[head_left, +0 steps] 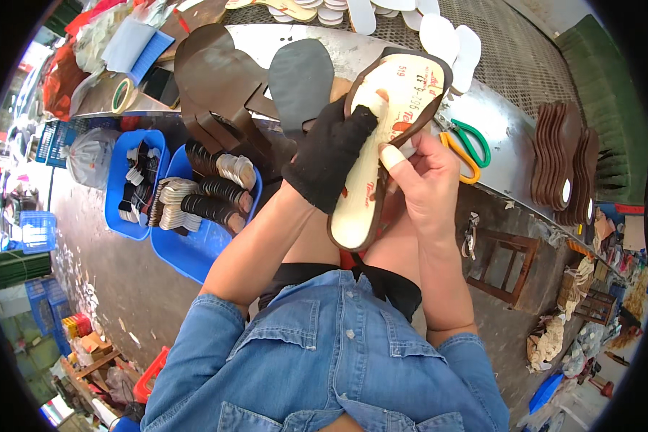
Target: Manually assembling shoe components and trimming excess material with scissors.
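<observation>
Above my lap I hold up a cream sandal insole [354,216] with a dark brown rim and red and black print on its face. My left hand [330,155], in a black fingerless glove, is closed around its middle with the thumb across the face. At its right edge my right hand [432,173] is closed in a pinch, with pale tape around the thumb. Whether a strap or other small piece sits between those fingertips is hidden. Scissors with green and orange handles [475,174] lie on the metal bench [507,180] just beyond my right hand.
Brown leather pieces [207,68] and a dark grey sole-shaped piece [300,79] lie on the bench at left. Stacked brown soles [554,155] stand at right, white insole shapes [468,54] at the back. Blue bins [162,252] hold bundled straps. A wooden frame [531,263] lies lower right.
</observation>
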`<action>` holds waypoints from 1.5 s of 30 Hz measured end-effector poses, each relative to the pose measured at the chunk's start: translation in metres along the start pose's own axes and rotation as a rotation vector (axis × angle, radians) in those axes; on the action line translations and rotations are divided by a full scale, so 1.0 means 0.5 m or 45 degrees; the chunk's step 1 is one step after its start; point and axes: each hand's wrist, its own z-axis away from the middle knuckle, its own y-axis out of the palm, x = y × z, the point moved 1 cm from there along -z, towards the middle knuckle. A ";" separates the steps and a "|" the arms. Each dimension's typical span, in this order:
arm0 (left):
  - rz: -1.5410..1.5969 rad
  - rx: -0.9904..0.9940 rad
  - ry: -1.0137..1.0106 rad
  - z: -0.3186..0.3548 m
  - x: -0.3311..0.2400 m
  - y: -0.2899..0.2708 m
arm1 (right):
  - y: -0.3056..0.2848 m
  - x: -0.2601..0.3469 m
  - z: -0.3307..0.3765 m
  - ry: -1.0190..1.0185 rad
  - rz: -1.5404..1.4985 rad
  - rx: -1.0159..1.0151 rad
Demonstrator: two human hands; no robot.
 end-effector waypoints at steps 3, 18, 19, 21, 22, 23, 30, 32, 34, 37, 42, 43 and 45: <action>-0.388 0.087 0.255 0.003 0.028 -0.023 | -0.017 -0.013 -0.008 -0.121 0.142 -0.100; -1.409 0.034 0.500 0.023 -0.018 -0.017 | -0.137 0.069 -0.027 -0.971 1.355 -0.002; -1.526 -0.024 0.509 0.016 -0.018 -0.023 | -0.142 0.066 -0.025 -1.024 1.282 0.057; -1.653 -0.086 0.514 0.012 -0.020 -0.033 | -0.141 0.071 -0.028 -1.056 1.271 0.012; -1.544 -0.038 0.454 0.013 -0.020 -0.035 | -0.140 0.077 -0.031 -1.088 1.266 -0.034; -1.431 0.010 0.394 0.017 -0.020 -0.033 | -0.139 0.086 -0.030 -1.119 1.264 -0.081; -1.449 0.044 0.502 0.022 -0.027 -0.020 | -0.146 0.041 -0.032 -0.945 1.311 -0.009; -1.466 0.050 0.461 0.030 -0.033 -0.015 | -0.144 0.039 -0.029 -1.053 1.277 -0.024; -1.481 0.058 0.424 0.033 -0.043 -0.007 | -0.140 0.043 -0.024 -1.090 1.218 -0.064; -1.545 0.109 0.325 0.033 -0.050 0.002 | -0.140 0.041 -0.032 -1.085 1.261 -0.081; -1.471 0.081 0.460 0.031 -0.037 0.000 | -0.133 0.048 -0.036 -1.262 1.264 -0.017; -1.471 0.076 0.458 0.032 -0.038 0.000 | -0.134 0.043 -0.036 -1.279 1.264 0.026; -1.521 0.103 0.352 0.033 -0.040 -0.002 | -0.131 0.030 -0.035 -1.242 1.260 0.032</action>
